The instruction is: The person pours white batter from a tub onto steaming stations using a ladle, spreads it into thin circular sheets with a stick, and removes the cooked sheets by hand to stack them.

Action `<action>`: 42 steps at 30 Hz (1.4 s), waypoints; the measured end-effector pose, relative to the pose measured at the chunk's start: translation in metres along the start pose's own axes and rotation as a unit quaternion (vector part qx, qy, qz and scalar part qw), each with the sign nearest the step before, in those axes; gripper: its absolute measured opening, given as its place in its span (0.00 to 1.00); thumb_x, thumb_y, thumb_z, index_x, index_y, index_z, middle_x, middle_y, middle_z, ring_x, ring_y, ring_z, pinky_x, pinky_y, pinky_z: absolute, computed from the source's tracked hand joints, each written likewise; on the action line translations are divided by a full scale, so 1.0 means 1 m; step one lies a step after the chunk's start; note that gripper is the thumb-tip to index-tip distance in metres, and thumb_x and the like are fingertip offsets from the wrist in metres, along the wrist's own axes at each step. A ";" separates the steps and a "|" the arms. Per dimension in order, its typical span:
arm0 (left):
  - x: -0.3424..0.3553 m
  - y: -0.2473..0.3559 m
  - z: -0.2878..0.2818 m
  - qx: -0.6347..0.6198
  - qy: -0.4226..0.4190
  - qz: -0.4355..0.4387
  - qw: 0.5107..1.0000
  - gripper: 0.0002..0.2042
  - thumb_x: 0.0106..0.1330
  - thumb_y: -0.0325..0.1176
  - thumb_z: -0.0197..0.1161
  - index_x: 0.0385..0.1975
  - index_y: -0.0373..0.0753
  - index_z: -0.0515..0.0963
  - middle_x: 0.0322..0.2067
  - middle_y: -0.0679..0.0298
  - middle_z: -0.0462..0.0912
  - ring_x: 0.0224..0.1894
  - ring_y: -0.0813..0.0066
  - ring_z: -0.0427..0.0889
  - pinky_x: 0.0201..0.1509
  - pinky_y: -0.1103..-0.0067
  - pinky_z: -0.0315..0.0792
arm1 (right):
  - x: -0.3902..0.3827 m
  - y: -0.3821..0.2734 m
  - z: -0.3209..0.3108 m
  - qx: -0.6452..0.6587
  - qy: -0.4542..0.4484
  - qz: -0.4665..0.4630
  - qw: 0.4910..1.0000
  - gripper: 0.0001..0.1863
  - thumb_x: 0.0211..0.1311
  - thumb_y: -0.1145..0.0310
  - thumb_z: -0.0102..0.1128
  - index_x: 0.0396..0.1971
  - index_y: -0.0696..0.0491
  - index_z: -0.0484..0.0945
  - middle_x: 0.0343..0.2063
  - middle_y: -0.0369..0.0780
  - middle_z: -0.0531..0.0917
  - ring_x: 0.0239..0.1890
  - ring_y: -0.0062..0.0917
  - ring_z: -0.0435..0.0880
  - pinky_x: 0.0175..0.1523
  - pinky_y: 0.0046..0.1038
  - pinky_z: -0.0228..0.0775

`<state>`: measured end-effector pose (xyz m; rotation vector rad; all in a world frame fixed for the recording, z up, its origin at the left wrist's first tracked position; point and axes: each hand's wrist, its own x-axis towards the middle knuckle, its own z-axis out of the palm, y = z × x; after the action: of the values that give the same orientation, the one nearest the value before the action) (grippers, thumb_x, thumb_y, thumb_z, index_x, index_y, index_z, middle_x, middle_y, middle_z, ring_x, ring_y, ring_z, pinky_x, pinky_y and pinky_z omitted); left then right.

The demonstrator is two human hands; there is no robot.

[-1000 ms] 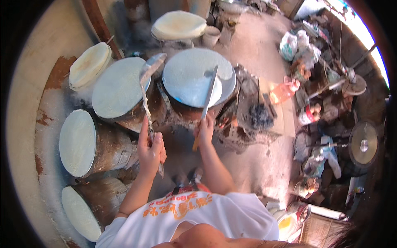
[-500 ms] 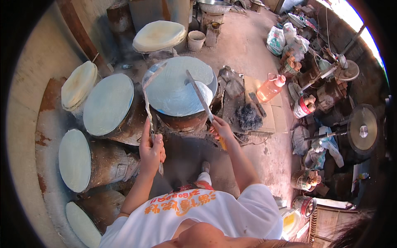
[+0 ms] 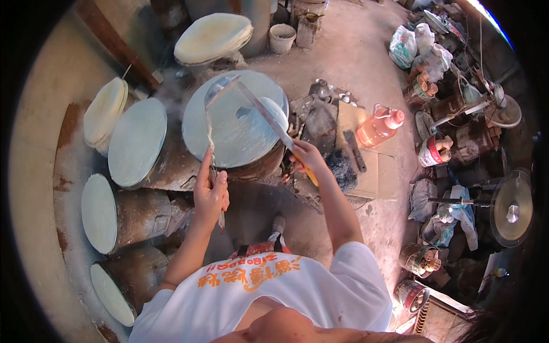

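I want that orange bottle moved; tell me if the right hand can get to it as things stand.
Probably not directly: the right hand is closed on a long flat blade, so it isn't free. The orange bottle stands unobstructed on its right.

A rough outdoor cooking workshop: round steaming griddles [image 3: 235, 123] on drum stoves [image 3: 137, 214], dirt floor [image 3: 366, 51], clutter

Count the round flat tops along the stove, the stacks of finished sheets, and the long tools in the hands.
Round flat tops: 5, the one under the tools, the next, two lower, plus the far stacked one.
Stacks of sheets: 2
Long tools: 2, left hand and right hand
Total: 9
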<state>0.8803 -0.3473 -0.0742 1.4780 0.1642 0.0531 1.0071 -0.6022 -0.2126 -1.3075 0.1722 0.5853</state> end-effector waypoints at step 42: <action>0.125 0.004 -0.010 -0.511 -0.055 -0.238 0.824 0.05 0.68 0.28 0.55 0.32 0.46 0.66 0.18 0.74 0.63 0.16 0.90 0.63 0.18 0.93 0.62 | 0.003 -0.030 -0.008 -0.574 0.063 -0.248 0.778 0.22 0.57 0.73 0.52 0.54 0.49 0.73 0.26 0.47 0.80 0.30 0.37 0.82 0.34 0.37 0.72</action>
<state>1.0022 -0.3204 -0.0809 0.3281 0.3431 -0.3125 1.0259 -0.6133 -0.1903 -2.4742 -0.5134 0.0793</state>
